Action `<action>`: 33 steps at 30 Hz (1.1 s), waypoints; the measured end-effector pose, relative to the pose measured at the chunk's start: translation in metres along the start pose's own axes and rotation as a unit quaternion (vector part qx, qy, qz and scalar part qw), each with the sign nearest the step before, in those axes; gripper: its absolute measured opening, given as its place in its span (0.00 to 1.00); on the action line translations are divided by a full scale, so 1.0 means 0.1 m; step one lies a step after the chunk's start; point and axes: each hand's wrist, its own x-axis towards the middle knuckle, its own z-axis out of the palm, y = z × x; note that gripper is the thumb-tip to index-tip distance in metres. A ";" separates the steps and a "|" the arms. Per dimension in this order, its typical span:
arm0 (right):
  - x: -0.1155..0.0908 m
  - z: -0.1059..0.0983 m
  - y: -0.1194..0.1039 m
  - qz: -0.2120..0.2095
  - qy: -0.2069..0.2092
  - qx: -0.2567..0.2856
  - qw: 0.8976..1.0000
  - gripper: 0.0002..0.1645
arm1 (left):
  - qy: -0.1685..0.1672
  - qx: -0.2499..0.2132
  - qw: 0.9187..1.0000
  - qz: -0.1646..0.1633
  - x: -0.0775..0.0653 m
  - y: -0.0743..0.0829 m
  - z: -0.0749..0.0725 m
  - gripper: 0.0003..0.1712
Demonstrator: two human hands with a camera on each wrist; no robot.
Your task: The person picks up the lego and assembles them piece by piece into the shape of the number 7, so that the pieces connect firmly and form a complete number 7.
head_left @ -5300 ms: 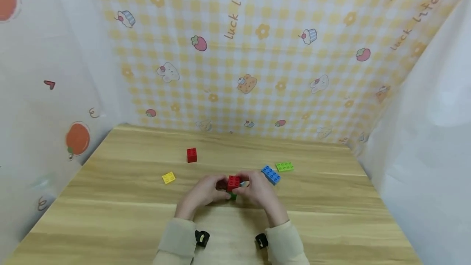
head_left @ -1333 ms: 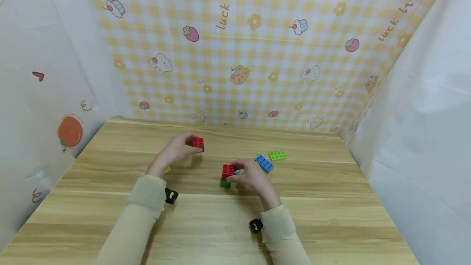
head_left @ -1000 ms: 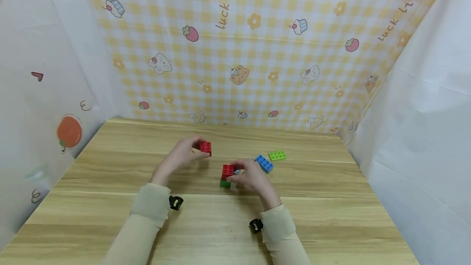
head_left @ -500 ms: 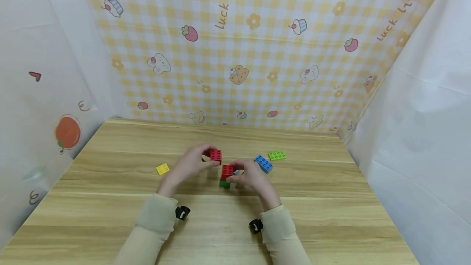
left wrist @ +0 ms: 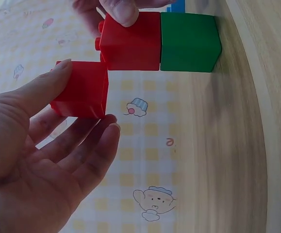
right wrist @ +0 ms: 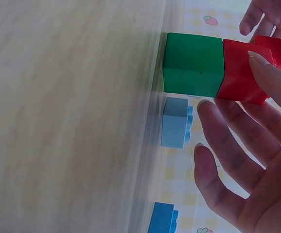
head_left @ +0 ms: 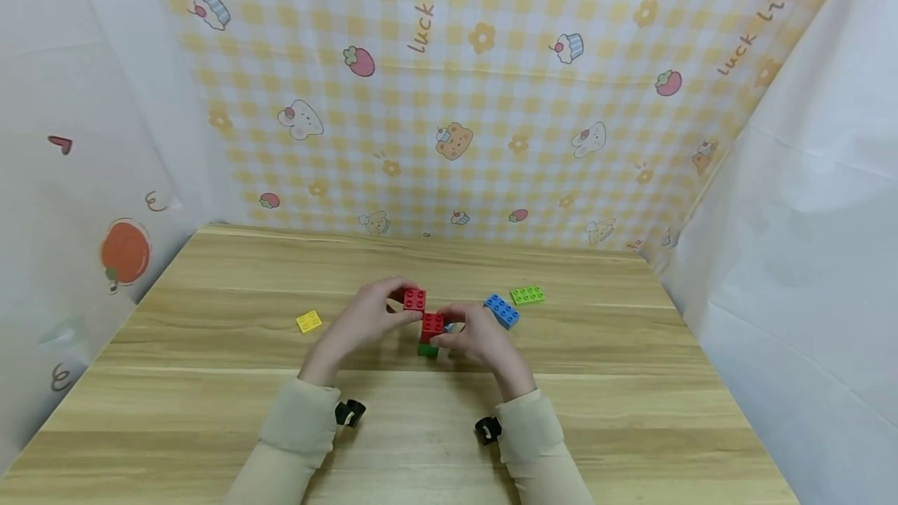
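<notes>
Between thumb and fingers, my left hand (head_left: 368,319) pinches a red brick (head_left: 415,300). It is held just left of and behind a small stack. That stack is a red brick (left wrist: 131,42) on top of a green brick (left wrist: 190,42), standing on the table. My right hand (head_left: 484,335) grips the stack's red brick from the right, with its thumb (right wrist: 271,77) on the near side. In the left wrist view the held red brick (left wrist: 82,90) is close to the stack's studded top corner; whether they touch I cannot tell.
A light blue brick (right wrist: 175,124) stands right beside the stack, mostly hidden by my right hand in the head view. Further right lie a blue brick (head_left: 501,311) and a flat lime-green brick (head_left: 528,295). A flat yellow brick (head_left: 309,322) lies to the left on the wooden table (head_left: 210,411).
My left hand has let go of the stack, picked up the red brick from the back left and carried it right, close to the stack. My right hand has kept its grip.
</notes>
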 end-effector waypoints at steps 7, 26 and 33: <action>0.00 0.00 -0.01 0.002 0.005 0.000 1.000 0.19 | -0.002 -0.012 1.000 0.001 -0.01 0.04 -0.02 0.22; -0.03 -0.02 0.00 -0.020 0.004 0.003 1.000 0.17 | -0.017 -0.033 0.999 0.012 0.00 0.10 0.21 0.17; -0.02 -0.01 0.01 -0.023 0.002 0.000 1.000 0.16 | -0.020 -0.037 0.999 0.004 -0.01 0.09 0.23 0.15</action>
